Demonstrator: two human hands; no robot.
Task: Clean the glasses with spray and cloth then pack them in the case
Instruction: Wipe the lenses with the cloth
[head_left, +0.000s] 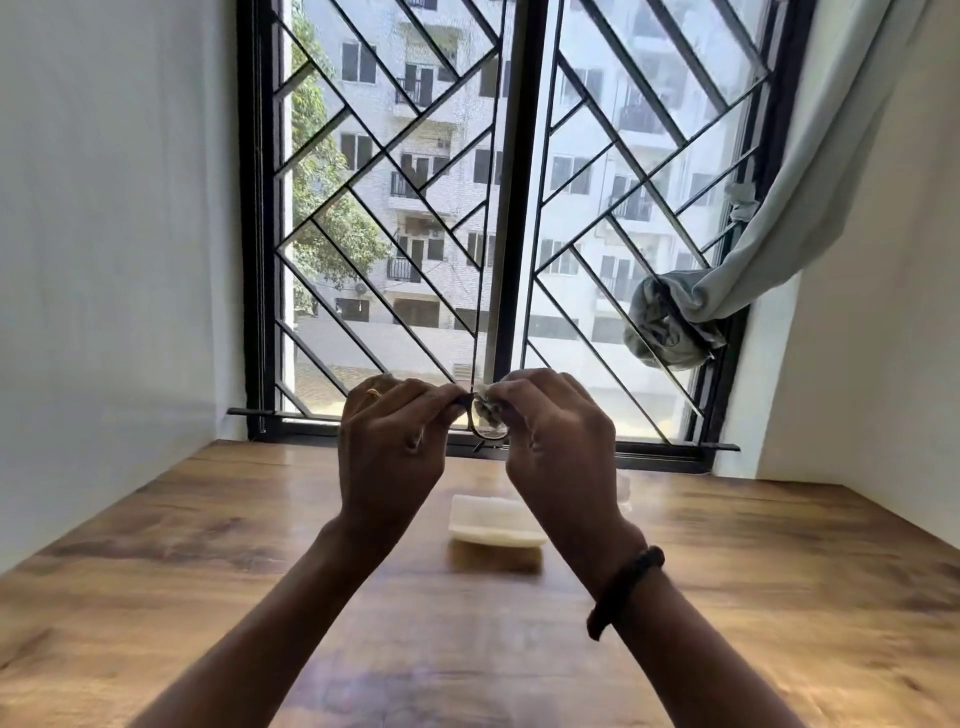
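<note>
**Above the bench, both hands raised with the glasses against the window**

Above the wooden bench (208, 545), the two hands are lifted side by side in front of the barred window (519, 208). The left hand (392, 441) is curled closed, its fingertips pinching the dark frame of the glasses (480, 434) at one end; a gold ring shows on one finger. The right hand (558, 441) is likewise closed, its thumb and fingers pressing a small pale cloth (485, 405) against the one lens that shows between the hands. The rest of the glasses is hidden behind the fingers, so how the arms are folded cannot be told. A dark bracelet (623, 590) circles the right wrist.

Down on the bench, between and beyond the forearms, lies a pale, whitish case (491, 519), blurred, with its reflection on the glossy wood just before it. Whether it lies open or closed cannot be made out. A faint pale thing sits just behind the right wrist, too blurred to name. A grey curtain (753, 260) is knotted at the right side of the window.
</note>
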